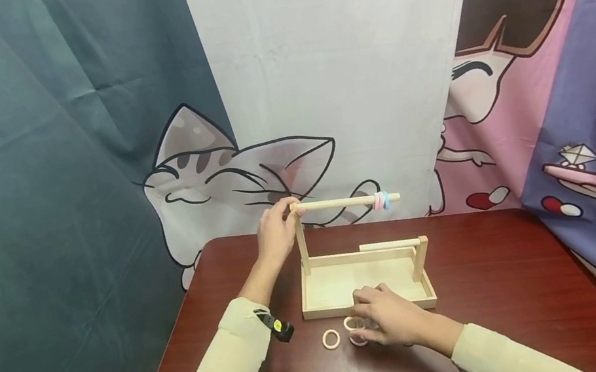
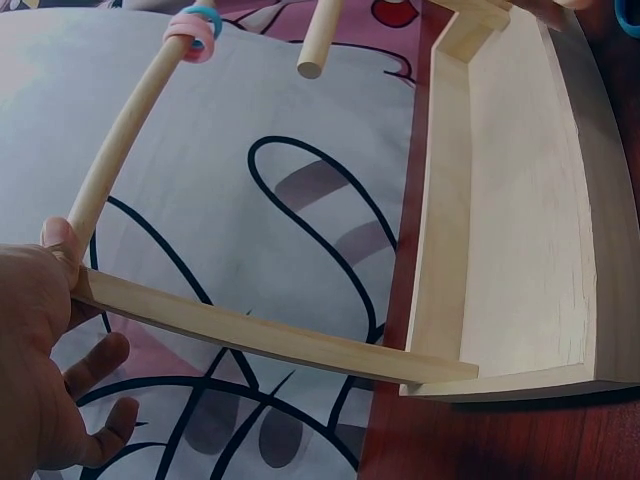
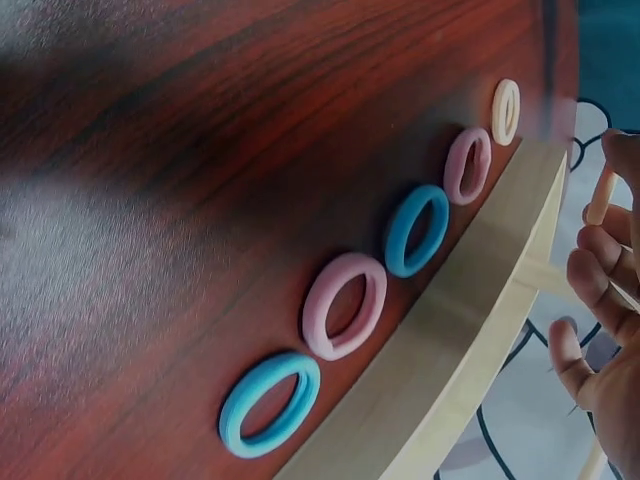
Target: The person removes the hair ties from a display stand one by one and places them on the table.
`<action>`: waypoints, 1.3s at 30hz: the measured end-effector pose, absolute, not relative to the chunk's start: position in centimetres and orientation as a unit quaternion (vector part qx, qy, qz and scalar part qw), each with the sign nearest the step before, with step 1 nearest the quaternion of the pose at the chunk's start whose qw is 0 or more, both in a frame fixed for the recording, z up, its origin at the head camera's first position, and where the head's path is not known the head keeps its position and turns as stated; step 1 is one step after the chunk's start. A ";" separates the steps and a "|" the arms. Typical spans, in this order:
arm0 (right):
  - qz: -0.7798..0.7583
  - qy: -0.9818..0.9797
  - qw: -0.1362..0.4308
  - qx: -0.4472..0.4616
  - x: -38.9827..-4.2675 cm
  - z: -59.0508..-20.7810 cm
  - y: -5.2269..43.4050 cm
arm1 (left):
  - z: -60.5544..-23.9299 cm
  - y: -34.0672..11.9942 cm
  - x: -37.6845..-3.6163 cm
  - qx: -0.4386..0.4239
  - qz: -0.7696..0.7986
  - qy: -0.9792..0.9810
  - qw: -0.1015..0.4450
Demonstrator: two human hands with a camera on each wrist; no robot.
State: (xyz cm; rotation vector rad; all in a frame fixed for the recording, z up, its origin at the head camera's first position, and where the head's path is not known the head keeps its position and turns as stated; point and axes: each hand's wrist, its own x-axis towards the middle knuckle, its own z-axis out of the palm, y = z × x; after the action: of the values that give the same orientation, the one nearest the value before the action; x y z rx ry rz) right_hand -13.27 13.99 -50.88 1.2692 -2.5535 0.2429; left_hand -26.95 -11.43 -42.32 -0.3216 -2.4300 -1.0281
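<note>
My left hand grips the upper corner of a wooden stand, where its tall post meets a long rod. Pink hair ties and a blue hair tie hang near the rod's free end. Between thumb and fingers of my right hand, a cream hair tie is pinched, raised over the front of the stand's tray. Below it on the table lie another cream hair tie, two pink hair ties and two blue hair ties.
A shorter rod on a low post stands at the tray's right end. Beneath everything is a dark red wooden table. Behind it hangs a curtain with cartoon prints.
</note>
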 end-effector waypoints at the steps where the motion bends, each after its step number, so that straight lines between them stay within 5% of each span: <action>1: 0.083 -0.883 0.137 0.441 -13.2 -50.9 13.8 | -42.3 -11.4 -27.0 -0.118 -0.377 -0.887 0.238; 39: -0.004 -0.858 0.012 0.513 -11.1 -52.6 7.9 | -42.3 -11.4 -27.1 -0.114 -0.372 -0.891 0.234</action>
State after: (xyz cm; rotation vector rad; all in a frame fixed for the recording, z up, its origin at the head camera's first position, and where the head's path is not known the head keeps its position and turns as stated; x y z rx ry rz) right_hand -11.14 7.93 -52.56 1.6002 -2.6754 -0.0110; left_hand -27.15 -11.44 -42.26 -0.3138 -2.4461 -1.0201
